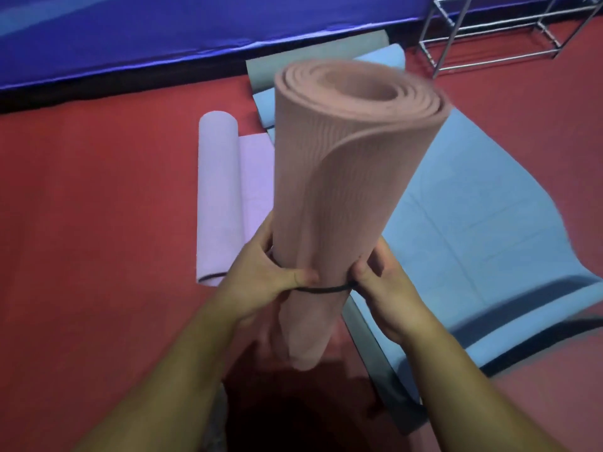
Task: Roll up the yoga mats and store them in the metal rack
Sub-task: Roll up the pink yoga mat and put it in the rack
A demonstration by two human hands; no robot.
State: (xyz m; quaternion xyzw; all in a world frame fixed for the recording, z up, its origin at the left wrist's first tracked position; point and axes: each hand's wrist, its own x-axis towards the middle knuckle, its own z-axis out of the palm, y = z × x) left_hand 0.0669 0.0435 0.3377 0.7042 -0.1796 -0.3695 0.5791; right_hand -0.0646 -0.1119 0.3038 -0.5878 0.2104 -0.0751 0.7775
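Thumbs press a black band onto a rolled pink mat. The left hand and right hand both grip it near the bottom, standing tall. On the red floor lie a purple mat and a blue mat. The metal rack stands far off.

Two bare forearms enter from bottom edge, no sleeves visible up to frame edge. Left hand and right hand bare: no gloves, rings, watch or wristbands seen. Fingernails short, as far as motion blur allows. Dark shape below, between arms, possibly clothing; too dim to tell.
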